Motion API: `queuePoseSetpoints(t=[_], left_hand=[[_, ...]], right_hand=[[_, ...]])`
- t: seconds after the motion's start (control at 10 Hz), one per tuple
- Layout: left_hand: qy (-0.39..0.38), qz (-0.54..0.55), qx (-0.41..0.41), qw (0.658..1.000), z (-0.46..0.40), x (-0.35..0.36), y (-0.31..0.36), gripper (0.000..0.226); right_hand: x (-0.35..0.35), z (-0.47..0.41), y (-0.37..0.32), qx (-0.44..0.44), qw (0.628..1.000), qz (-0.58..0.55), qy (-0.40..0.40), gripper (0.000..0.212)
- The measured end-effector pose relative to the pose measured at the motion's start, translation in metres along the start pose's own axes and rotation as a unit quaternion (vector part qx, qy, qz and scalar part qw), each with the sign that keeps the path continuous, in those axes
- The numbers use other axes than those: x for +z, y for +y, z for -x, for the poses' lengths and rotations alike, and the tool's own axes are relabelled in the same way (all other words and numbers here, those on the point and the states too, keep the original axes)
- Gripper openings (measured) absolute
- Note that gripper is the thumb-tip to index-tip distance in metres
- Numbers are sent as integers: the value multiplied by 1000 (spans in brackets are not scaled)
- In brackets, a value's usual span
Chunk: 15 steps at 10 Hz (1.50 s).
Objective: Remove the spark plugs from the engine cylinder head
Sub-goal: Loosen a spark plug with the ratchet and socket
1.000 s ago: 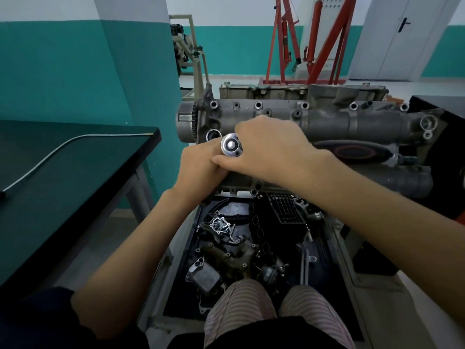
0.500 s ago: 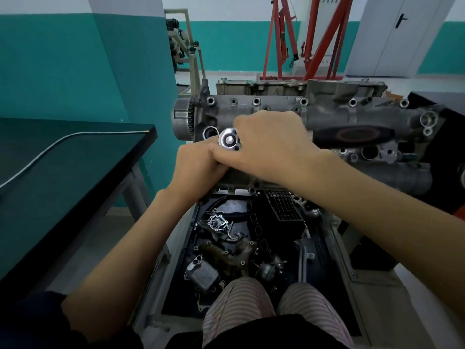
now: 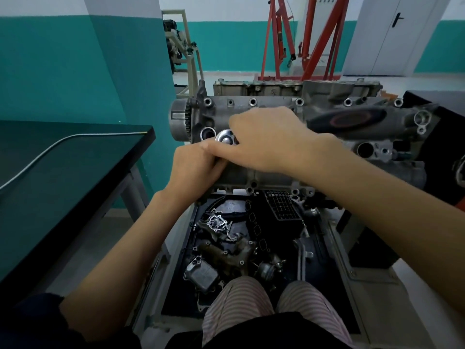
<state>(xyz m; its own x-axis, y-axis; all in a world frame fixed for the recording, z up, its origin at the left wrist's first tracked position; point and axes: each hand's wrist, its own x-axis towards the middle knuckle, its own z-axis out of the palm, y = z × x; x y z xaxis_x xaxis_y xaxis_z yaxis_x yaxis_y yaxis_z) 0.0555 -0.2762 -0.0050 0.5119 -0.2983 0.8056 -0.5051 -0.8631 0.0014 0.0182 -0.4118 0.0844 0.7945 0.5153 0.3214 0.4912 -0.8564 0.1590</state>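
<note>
The grey engine cylinder head [image 3: 271,107] lies across the stand in front of me. A shiny round ratchet head [image 3: 225,138] stands over its left part, beside an open round well [image 3: 208,134]. My right hand [image 3: 274,139] lies closed over the ratchet from the right, hiding its handle. My left hand [image 3: 195,170] is curled beneath it, pressed against the right hand's fingers; what it grips is hidden. A second open well [image 3: 364,149] shows at the right. No spark plug is visible.
A dark table [image 3: 63,177] with a thin grey cable stands at my left. Below the head, a black tray [image 3: 176,285] holds several loose engine parts. A red engine hoist [image 3: 302,46] and a grey door stand at the back.
Both hands stay on the ratchet at the same spot on the head. The right hand has shifted slightly, and the ratchet head now sits at its left edge. The view has tilted a little.
</note>
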Motion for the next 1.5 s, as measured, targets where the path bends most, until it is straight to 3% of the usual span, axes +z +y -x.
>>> queuePoseSetpoints(t=[0.1,0.2,0.3,0.4,0.5,0.6,0.7,0.8,0.9,1.0,1.1,1.2,1.3,1.4,1.5], left_hand=[[-7,-12,11,1000,3,1,-3,22],[-4,12,14,1000,1,-4,2,14],[-14,64,4,998,3,-4,3,12],[2,47,0,999,2,-5,3,9],[24,35,15,999,-1,-5,5,13],[5,31,17,999,1,-7,5,9],[-103,39,-52,993,2,-7,2,24],[-110,16,-84,990,4,-5,0,42],[-23,26,-43,998,1,-7,10,21],[8,11,-26,1000,0,-3,10,14],[-28,4,-41,999,1,-2,5,30],[-65,0,-87,994,2,-2,5,49],[-55,-15,-102,993,1,0,7,40],[-8,5,-80,997,1,-1,8,14],[3,11,-60,998,2,0,7,8]], right_hand=[[11,5,-3,64,975,-212,-22,54],[12,18,-6,164,607,-743,-230,37],[23,22,-17,162,632,-732,-199,18],[15,11,-10,78,956,-278,-59,23],[11,5,-4,57,997,36,46,28],[29,16,-17,69,991,-68,93,33],[26,31,-24,137,763,-617,-136,26],[25,35,-19,140,639,-725,-217,17],[22,22,-1,100,978,-179,-44,18],[12,18,4,80,995,26,48,14],[30,31,-10,121,972,-201,22,18],[28,50,-34,128,720,-661,-170,18],[29,46,-22,122,861,-475,-131,25],[8,36,1,98,986,-132,-43,20],[-1,35,11,91,991,51,88,9]])
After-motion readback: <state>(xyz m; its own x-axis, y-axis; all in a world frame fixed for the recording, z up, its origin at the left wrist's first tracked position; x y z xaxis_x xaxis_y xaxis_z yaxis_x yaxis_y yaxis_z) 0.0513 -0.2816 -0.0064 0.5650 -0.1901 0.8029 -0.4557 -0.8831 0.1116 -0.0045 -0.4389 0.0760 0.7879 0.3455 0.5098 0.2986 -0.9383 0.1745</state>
